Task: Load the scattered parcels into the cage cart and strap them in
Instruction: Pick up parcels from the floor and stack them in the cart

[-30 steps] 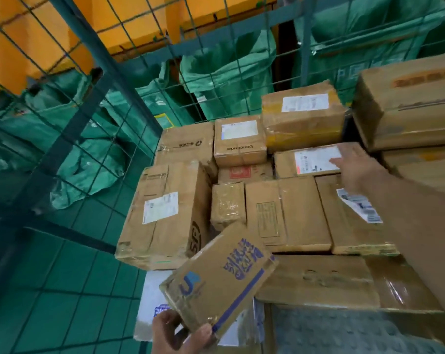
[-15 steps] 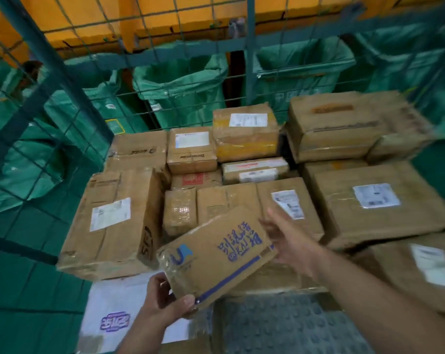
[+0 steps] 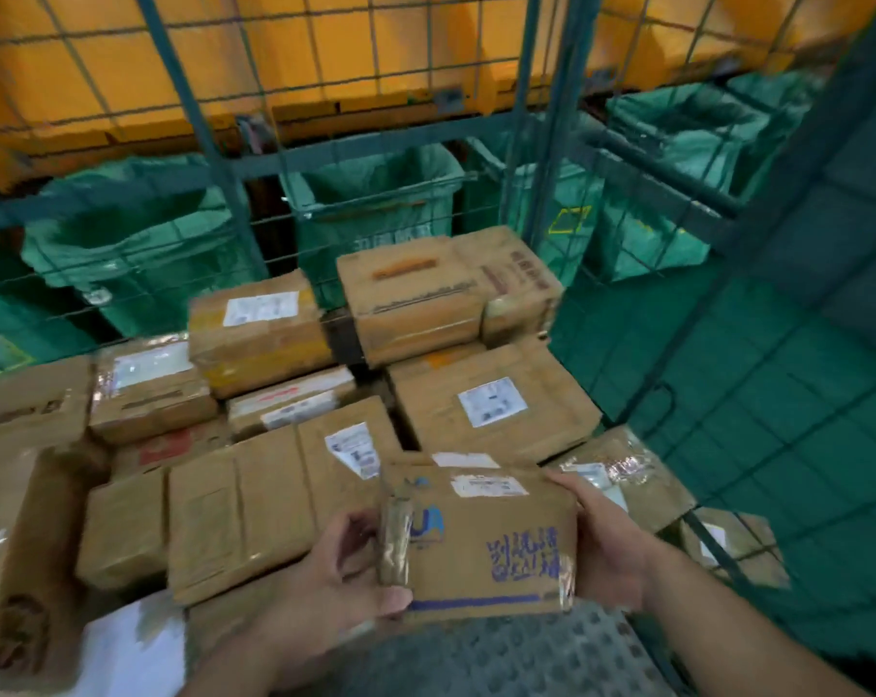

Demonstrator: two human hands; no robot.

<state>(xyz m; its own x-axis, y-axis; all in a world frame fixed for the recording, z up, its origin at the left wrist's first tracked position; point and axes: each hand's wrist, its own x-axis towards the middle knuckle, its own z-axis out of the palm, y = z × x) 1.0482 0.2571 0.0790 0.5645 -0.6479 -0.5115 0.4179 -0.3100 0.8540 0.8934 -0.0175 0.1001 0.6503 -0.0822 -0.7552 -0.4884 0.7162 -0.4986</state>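
Observation:
A small cardboard parcel with blue print [image 3: 481, 540] is gripped at both ends, my left hand [image 3: 345, 570] on its left edge and my right hand [image 3: 602, 540] on its right edge. It hangs low over the near side of the cage cart. Inside the cart lie several brown parcels, among them a long flat one [image 3: 264, 500] just left of the held parcel, one with a white label [image 3: 491, 399] behind it, and a tall one [image 3: 425, 294] at the back. The cart's teal wire wall [image 3: 541, 158] stands behind the stack.
Green sacks [image 3: 375, 203] hang behind the mesh under an orange structure [image 3: 325, 62]. A taped parcel [image 3: 622, 470] lies at the right edge of the stack, another [image 3: 732, 545] just beyond a wire. A white bag [image 3: 134, 646] lies lower left. Green floor [image 3: 778, 394] spreads right.
My right hand has closed on the printed parcel's right edge, so both hands now hold it. The parcel has moved right and levelled out. The view has swung right.

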